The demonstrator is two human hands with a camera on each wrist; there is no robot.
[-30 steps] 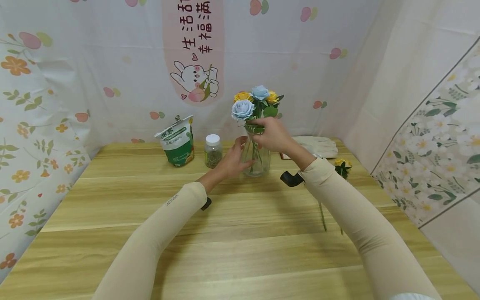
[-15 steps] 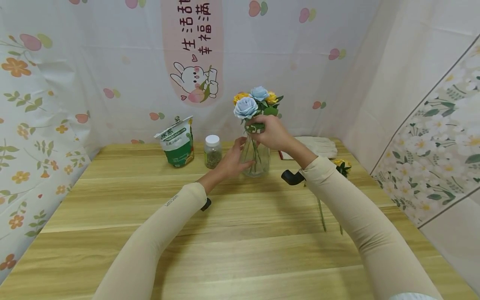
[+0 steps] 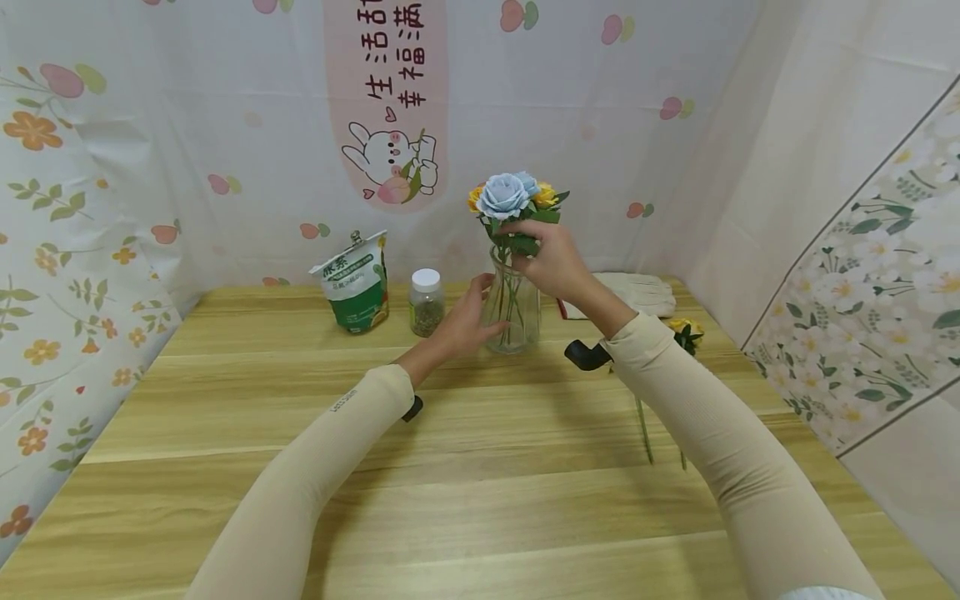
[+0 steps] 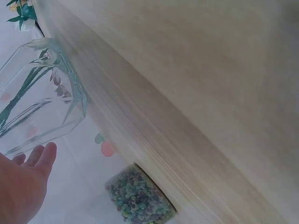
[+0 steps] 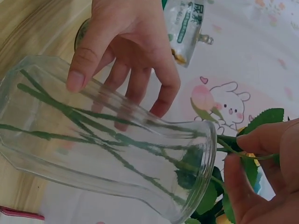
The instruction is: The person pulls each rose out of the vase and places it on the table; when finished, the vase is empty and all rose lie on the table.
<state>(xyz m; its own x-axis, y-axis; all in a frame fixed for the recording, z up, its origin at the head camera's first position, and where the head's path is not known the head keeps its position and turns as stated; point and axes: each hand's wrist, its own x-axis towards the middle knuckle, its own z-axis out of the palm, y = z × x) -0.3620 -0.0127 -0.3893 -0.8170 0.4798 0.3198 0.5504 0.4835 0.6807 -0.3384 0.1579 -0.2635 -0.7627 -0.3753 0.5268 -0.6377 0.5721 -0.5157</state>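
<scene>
Standing upright on the wooden surface (image 3: 450, 483): clear glass vase (image 3: 528, 325), holding several green stems (image 5: 65, 109) that cross inside. Bunched closely above the rim: blue flowers (image 3: 503, 197) and yellow flowers (image 3: 547, 197), with green leaves beneath. At the vase's left side: left hand (image 3: 460, 321), fingers curled loosely round the glass, thumb to the front, the rest visible through the wall; firmness of contact not determinable. At the mouth: right hand (image 3: 555, 260), thumb and forefinger pinching a thin green stalk (image 5: 261, 157) just outside the rim, below the blooms; belonging to which bloom, cannot be told. Near the left hand: jar (image 3: 427, 308) with white lid, containing small dark and green grains. Further left: green-and-white pouch (image 3: 357, 296), fastened at the top by a metal clip (image 3: 356, 238). Lying right of the vase: white glove (image 3: 637, 292), partly covered by the right arm. Nearer the right sleeve (image 3: 720, 433): loose yellow bloom (image 3: 686, 332), partly hidden.
</scene>
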